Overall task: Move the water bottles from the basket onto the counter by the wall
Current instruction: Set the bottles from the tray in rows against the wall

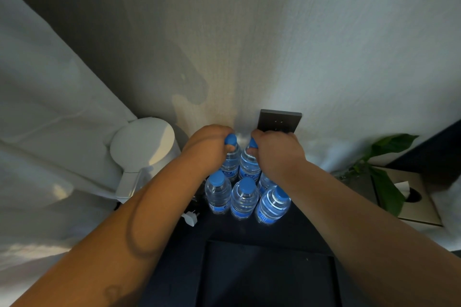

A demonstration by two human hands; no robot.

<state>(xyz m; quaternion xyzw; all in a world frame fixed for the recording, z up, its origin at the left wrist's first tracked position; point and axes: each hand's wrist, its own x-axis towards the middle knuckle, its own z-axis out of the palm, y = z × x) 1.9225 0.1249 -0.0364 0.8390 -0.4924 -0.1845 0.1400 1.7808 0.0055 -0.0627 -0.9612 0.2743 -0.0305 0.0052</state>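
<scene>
Several clear water bottles with blue caps and blue labels stand together on the dark counter (224,232) against the wall. My left hand (207,146) grips the neck of the back left bottle (230,162). My right hand (277,151) grips the neck of the back middle bottle (249,166). Both bottles are upright, close to the wall. In front stand three more bottles (218,194), (244,198), (273,204); another is half hidden under my right wrist. The basket is not in view.
A white electric kettle (142,149) stands left of the bottles, with a white plug (190,218) lying beside it. A dark wall socket (280,119) sits just behind my right hand. A green plant (384,182) and a metal tissue box (411,197) are at the right.
</scene>
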